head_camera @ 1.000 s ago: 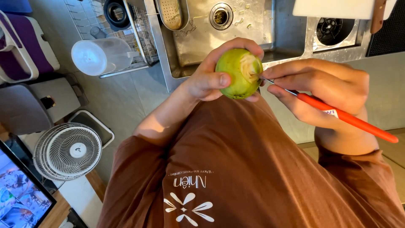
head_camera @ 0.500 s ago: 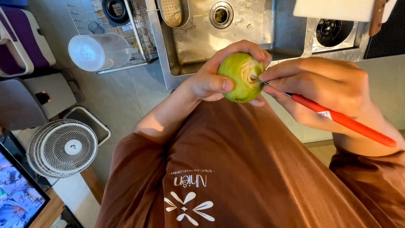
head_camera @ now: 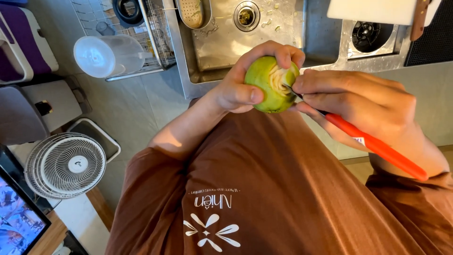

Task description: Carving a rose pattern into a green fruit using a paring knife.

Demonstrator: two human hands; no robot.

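My left hand (head_camera: 245,85) grips a round green fruit (head_camera: 269,85) in front of my chest, with the thumb across its near side and the fingers curled over the top. A pale carved patch shows on the fruit's upper right. My right hand (head_camera: 358,106) holds a small knife with a long orange-red handle (head_camera: 377,146). The blade tip sits in the pale cut area of the fruit. Both arms wear brown sleeves.
A steel sink (head_camera: 250,42) with green peel scraps lies beyond the hands. A dish rack (head_camera: 151,38) and a clear plastic jug (head_camera: 106,55) are at the left. A white cutting board (head_camera: 373,10) sits at the top right. A white fan (head_camera: 66,165) stands on the floor.
The carved pale patch on the fruit has grown and the blade has worked deeper into it. Both hands have stayed close together over the sink edge.
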